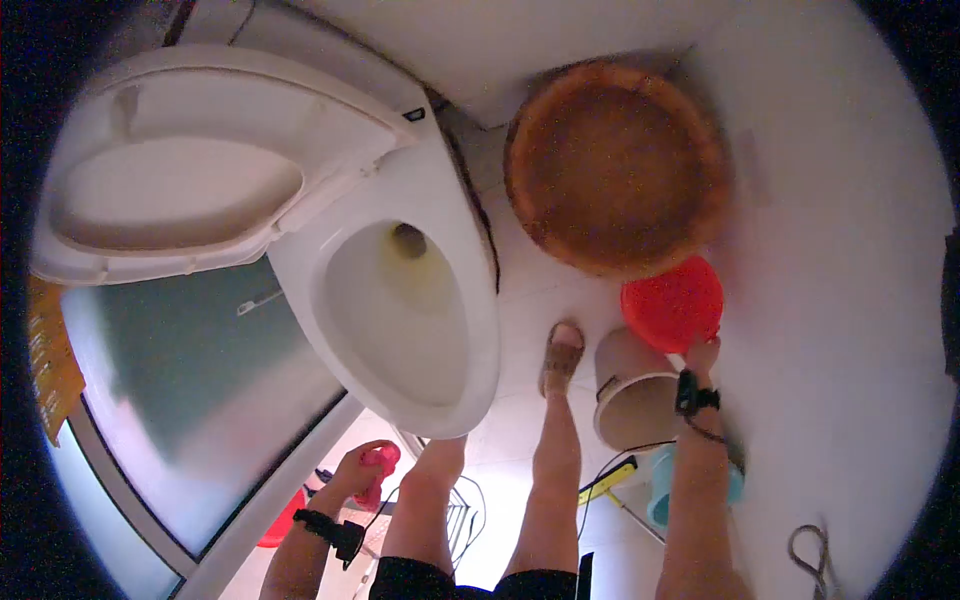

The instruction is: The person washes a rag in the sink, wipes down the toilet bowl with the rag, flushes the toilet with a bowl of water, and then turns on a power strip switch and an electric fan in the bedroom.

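Observation:
My right hand (703, 355) is closed on the edge of a round red plastic basin (672, 303), by the right wall. Just below the basin stands a beige bucket (637, 400). At the lower left, my left hand (355, 472) grips a small pink-red object (378, 470) with a rounded, loop-like top; its exact kind is unclear. Nearest to that hand is the front of the white toilet (475, 385), whose lid (180, 195) and seat are raised. Yellowish staining shows in its bowl.
A large brown round tub (620, 170) stands against the far wall. Behind my right forearm are a light-blue bucket (662, 485) and a yellow-black squeegee (607, 480). A glass panel (200, 370) borders the left side. A cord (812, 560) hangs at lower right.

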`<control>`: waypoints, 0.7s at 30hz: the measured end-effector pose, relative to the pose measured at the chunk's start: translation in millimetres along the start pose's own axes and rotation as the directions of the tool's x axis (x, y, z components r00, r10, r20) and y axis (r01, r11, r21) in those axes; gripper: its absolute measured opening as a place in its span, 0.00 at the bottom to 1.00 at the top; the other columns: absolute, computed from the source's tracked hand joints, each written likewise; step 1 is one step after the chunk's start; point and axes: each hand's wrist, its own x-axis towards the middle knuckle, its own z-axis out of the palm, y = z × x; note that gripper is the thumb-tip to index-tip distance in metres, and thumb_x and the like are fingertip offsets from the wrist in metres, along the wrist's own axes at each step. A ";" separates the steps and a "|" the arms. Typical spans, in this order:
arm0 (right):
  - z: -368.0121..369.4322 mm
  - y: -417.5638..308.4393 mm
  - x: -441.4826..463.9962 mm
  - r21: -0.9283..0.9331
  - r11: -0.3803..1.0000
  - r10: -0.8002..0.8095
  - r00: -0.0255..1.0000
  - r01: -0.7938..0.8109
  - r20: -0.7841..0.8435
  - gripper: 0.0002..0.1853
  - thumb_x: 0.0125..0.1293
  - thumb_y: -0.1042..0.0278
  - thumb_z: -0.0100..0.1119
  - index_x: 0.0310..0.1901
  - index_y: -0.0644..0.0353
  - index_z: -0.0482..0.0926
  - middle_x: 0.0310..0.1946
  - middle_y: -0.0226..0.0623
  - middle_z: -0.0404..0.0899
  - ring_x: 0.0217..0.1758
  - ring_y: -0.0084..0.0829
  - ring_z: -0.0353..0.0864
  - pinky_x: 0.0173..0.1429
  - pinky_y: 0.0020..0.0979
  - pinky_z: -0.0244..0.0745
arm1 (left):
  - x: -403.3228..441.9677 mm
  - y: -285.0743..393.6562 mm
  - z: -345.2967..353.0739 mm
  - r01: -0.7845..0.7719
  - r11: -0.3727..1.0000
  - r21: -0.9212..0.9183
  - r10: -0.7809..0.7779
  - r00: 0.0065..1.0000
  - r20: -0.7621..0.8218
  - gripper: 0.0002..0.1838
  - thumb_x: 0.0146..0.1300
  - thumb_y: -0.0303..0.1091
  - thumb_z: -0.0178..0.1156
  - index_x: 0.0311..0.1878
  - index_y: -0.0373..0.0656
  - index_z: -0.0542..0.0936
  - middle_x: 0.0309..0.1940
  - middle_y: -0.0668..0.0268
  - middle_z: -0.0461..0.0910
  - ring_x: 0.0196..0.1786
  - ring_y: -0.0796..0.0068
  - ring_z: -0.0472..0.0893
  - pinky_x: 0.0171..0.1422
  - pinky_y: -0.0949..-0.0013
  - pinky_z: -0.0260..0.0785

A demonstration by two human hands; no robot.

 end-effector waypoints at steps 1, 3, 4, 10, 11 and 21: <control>-10.0 -26.0 -19.1 0.144 0.990 -0.002 0.999 0.008 -0.045 0.24 0.63 0.71 0.58 0.60 0.63 0.69 0.48 0.43 0.79 0.48 0.35 0.80 0.47 0.33 0.78 | -3.8 6.5 -0.1 0.018 1.000 0.022 -0.017 1.000 -0.020 0.23 0.58 0.28 0.64 0.59 0.47 0.79 0.37 0.67 0.82 0.37 0.80 0.79 0.43 0.73 0.75; -37.9 -88.5 -57.6 0.273 0.961 -0.030 0.999 0.036 -0.027 0.26 0.61 0.74 0.59 0.61 0.62 0.67 0.50 0.42 0.79 0.48 0.34 0.79 0.48 0.33 0.77 | -18.2 23.4 0.0 0.007 0.997 0.076 -0.004 0.999 -0.038 0.23 0.58 0.27 0.64 0.58 0.43 0.78 0.36 0.68 0.81 0.35 0.80 0.78 0.42 0.73 0.76; -46.8 -113.1 -69.9 0.402 0.915 -0.041 0.999 0.033 0.011 0.28 0.60 0.76 0.60 0.63 0.61 0.65 0.51 0.41 0.78 0.48 0.33 0.79 0.50 0.33 0.77 | -23.1 23.1 -1.2 -0.008 0.998 0.067 0.011 0.999 -0.030 0.23 0.58 0.27 0.64 0.58 0.43 0.78 0.36 0.68 0.81 0.35 0.80 0.78 0.42 0.73 0.76; -67.4 -221.2 -73.7 0.164 0.908 -0.388 0.921 0.386 -0.024 0.34 0.55 0.80 0.62 0.64 0.60 0.63 0.56 0.43 0.74 0.57 0.33 0.75 0.61 0.33 0.71 | -66.3 -43.8 -7.9 -0.186 0.974 0.132 0.183 0.983 0.034 0.20 0.58 0.27 0.66 0.55 0.40 0.79 0.38 0.64 0.82 0.38 0.76 0.80 0.44 0.70 0.77; -56.1 -249.8 -77.5 0.158 0.905 -0.396 0.918 0.394 -0.020 0.34 0.55 0.80 0.62 0.64 0.60 0.63 0.56 0.43 0.74 0.57 0.33 0.75 0.61 0.33 0.71 | -63.8 -67.9 -13.4 -0.268 0.946 0.185 0.257 0.963 0.078 0.20 0.58 0.28 0.67 0.55 0.40 0.79 0.37 0.64 0.82 0.38 0.75 0.80 0.45 0.70 0.77; 140.5 -339.4 -111.9 -0.540 0.495 -0.666 0.696 0.681 0.267 0.32 0.59 0.64 0.62 0.66 0.46 0.62 0.29 0.49 0.81 0.31 0.52 0.81 0.35 0.50 0.75 | -90.5 -47.1 3.0 0.045 0.982 -0.185 -0.067 0.992 -0.111 0.17 0.63 0.29 0.62 0.55 0.41 0.79 0.37 0.66 0.82 0.36 0.76 0.80 0.44 0.70 0.76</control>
